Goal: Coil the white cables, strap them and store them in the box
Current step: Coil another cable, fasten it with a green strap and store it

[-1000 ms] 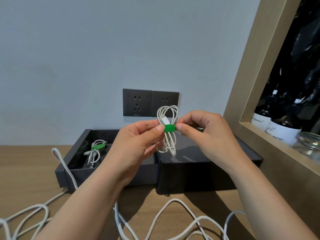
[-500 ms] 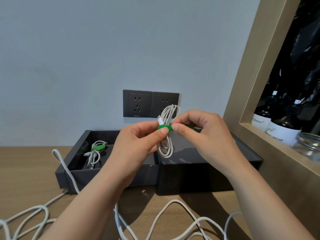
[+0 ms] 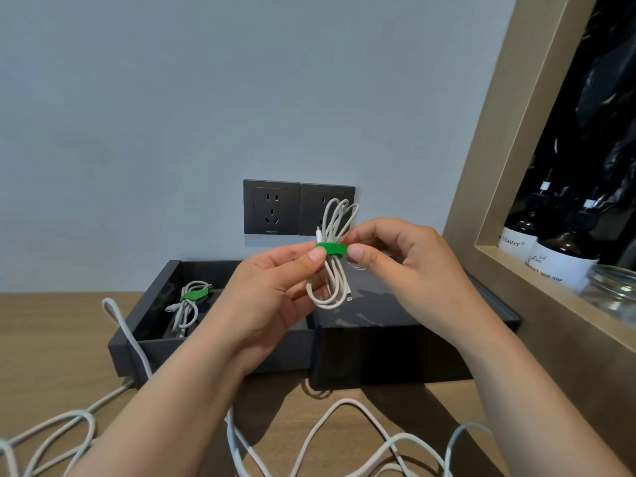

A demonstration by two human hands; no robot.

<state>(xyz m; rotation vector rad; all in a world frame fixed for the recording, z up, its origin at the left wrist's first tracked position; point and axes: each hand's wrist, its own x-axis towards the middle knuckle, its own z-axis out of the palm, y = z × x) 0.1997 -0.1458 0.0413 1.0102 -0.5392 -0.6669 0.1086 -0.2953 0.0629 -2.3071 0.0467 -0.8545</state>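
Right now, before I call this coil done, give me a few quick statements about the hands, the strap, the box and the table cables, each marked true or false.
1. The left hand and the right hand both pinch the green strap wrapped round the held coil. True.
2. The box holds nothing yet. False: one strapped coil already lies in the open box.
3. Loose white cables lie on the table in front of the box. True.
4. The held coil rests on the box floor. False: it is held in the air, above the box.
5. A plug sits in the left wall socket. False: the left socket shows bare holes.
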